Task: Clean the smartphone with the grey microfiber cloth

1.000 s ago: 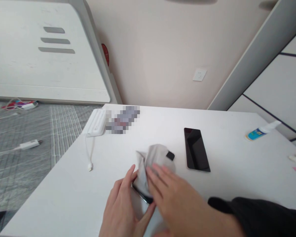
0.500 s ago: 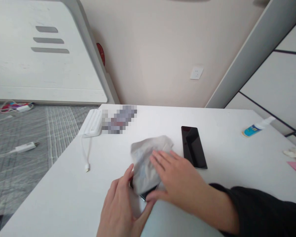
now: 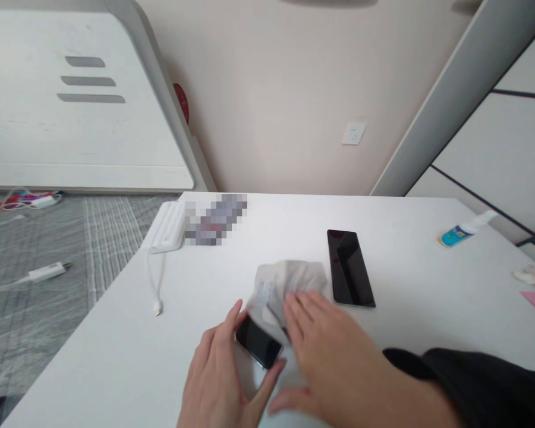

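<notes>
Head view: one phone [image 3: 258, 343] on the desk [image 3: 116, 362], which the left hand [image 3: 218, 368] holds by its edges, grip spread to its width; one cloth [image 3: 270, 288], which covers its far part beneath the right hand [image 3: 332, 348], fingers laid flat; one bottle [image 3: 461, 234], well apart.

Left hand [image 3: 220, 368] curved, thumb [image 3: 270, 380] parted from fingers [image 3: 229, 324]; right hand [image 3: 327, 345] palm-down, fingers outstretched.

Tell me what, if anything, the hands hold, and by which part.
The left hand holds the phone by its near-end edges; the right hand lies on the cloth.
</notes>
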Demonstrator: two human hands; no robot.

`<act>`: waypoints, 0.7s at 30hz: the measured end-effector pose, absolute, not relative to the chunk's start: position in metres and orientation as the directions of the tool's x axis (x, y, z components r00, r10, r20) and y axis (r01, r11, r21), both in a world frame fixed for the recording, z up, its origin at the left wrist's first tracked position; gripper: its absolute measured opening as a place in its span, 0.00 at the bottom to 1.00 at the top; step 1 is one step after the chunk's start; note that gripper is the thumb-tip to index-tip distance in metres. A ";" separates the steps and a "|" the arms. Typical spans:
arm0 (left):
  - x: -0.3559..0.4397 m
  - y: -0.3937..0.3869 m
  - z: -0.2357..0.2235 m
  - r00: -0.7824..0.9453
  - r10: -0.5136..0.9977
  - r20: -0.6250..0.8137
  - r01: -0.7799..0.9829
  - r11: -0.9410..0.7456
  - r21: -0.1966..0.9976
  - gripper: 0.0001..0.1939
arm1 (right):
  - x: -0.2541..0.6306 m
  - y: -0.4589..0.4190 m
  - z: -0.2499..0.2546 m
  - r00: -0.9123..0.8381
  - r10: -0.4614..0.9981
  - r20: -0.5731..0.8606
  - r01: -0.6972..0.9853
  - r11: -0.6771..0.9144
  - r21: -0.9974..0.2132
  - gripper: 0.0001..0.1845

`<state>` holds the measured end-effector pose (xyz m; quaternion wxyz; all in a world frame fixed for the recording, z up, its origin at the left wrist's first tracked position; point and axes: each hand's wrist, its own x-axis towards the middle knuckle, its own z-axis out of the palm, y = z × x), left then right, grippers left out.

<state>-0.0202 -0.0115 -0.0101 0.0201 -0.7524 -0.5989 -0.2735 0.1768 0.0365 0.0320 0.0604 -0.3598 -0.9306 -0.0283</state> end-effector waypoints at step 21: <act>-0.021 -0.012 -0.008 0.132 0.898 0.419 0.921 -0.267 0.283 0.42 | 0.171 0.037 0.025 -0.683 0.722 0.112 0.723 0.690 -0.042 0.54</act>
